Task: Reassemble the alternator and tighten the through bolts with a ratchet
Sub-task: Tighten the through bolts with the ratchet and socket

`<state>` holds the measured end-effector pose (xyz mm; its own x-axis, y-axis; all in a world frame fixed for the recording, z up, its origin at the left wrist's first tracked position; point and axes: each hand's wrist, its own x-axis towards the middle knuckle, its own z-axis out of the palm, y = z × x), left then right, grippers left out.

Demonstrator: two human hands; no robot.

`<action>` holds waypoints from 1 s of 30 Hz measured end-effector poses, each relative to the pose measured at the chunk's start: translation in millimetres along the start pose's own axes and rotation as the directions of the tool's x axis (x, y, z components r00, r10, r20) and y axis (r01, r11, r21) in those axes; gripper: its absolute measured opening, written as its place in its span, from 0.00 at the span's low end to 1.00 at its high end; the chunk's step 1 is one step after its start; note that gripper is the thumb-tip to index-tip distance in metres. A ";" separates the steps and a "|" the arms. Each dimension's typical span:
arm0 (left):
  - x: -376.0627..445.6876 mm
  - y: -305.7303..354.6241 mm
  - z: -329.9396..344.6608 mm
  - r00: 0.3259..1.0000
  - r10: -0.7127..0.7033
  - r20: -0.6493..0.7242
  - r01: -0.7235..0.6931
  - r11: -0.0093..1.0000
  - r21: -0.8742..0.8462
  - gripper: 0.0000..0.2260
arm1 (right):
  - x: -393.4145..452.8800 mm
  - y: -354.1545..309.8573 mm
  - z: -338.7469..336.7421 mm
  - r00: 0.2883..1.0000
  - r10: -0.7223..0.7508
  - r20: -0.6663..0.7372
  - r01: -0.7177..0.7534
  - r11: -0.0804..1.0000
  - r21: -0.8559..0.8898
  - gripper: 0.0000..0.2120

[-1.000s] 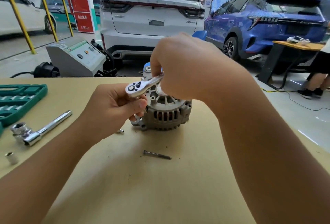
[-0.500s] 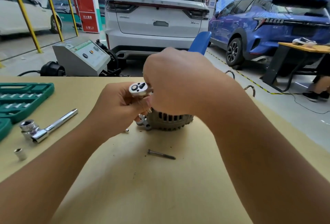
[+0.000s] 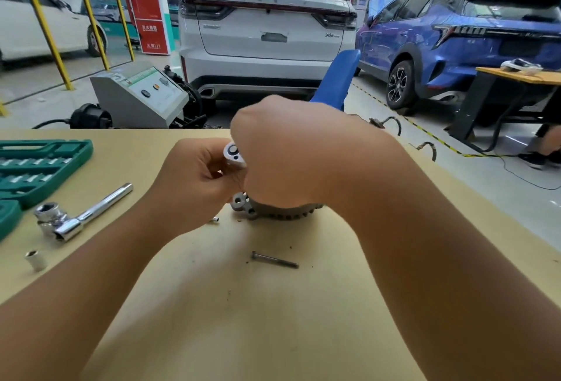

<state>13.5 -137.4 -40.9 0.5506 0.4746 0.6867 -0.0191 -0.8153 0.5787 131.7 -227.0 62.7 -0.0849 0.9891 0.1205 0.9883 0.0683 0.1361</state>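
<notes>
1. The bench (image 3: pixel 273 335) carries everything; both hands work at its far middle.
2. The alternator (image 3: pixel 273 212) sits directly under the right hand (image 3: pixel 291 156), which covers most of it. Only a grey, finned lower rim and a mounting ear show.
3. The right hand is curled over the ratchet (image 3: pixel 234 153), whose chrome head pokes out between the hands. The left hand (image 3: pixel 194 180) is curled beside that head, seemingly steadying it; its exact grip is hidden.
4. A through bolt (image 3: pixel 274 260) lies loose just nearer than the hands.
5. Judged step: tightening one through bolt. Next, likely fit the loose bolt and keep the socket square.
</notes>
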 end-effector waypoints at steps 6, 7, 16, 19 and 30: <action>-0.5 -10.6 -2.1 0.998 -0.032 0.059 0.034 0.999 -0.033 0.08 | -14.1 12.9 -6.9 0.990 0.059 -0.130 -0.060 0.998 -0.008 0.07; -0.8 -10.8 -0.3 0.998 -0.042 0.042 0.044 0.998 -0.035 0.09 | -15.6 14.7 -9.2 0.982 0.076 -0.173 -0.079 0.997 -0.016 0.09; -5.2 -0.9 12.9 0.998 -0.042 -0.053 0.040 0.998 -0.048 0.15 | -24.1 11.4 -14.7 0.999 0.039 -0.025 -0.039 0.999 -0.012 0.05; -2.8 -1.1 9.7 0.997 -0.064 -0.044 0.063 0.998 -0.027 0.10 | -23.2 18.6 -19.5 0.994 0.085 -0.067 -0.083 0.996 0.041 0.06; -4.7 -8.5 11.4 0.994 -0.055 -0.097 0.059 0.998 0.033 0.14 | -19.1 16.5 -14.4 0.988 0.102 -0.117 -0.099 0.995 0.025 0.08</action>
<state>20.5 -136.5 -54.1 0.4677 0.5487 0.6929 0.0405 -0.7964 0.6034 147.8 -246.7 76.8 0.0018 0.9687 0.2481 0.9948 -0.0271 0.0986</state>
